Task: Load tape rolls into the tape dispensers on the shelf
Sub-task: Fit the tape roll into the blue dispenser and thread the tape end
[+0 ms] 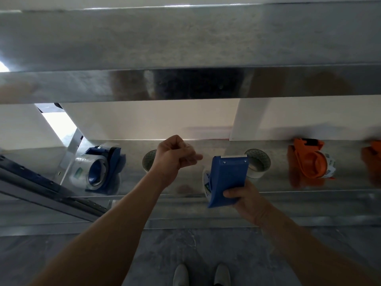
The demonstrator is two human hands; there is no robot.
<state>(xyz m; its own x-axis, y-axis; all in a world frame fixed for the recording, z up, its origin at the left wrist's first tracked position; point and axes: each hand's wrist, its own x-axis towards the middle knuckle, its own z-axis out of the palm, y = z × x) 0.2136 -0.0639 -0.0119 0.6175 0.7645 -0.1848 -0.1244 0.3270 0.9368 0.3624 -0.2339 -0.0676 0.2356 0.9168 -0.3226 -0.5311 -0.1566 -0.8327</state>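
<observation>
My right hand [245,200] grips the handle of a blue tape dispenser [227,178] held above the metal shelf [185,195], with a clear tape roll [206,183] showing at its left side. My left hand [175,159] hovers just left of it, fingers pinched around what looks like a clear strip of tape. A second blue dispenser [103,169] with a clear roll in it lies on the shelf at the left. Two loose rolls stand on the shelf: one [148,161] behind my left hand, one [258,164] behind the held dispenser.
An orange dispenser [308,159] lies on the shelf to the right, and another orange one [373,162] is cut off at the right edge. An upper metal shelf [185,85] overhangs. A slanted metal rail [45,190] crosses at the left. My shoes [202,274] stand on the floor below.
</observation>
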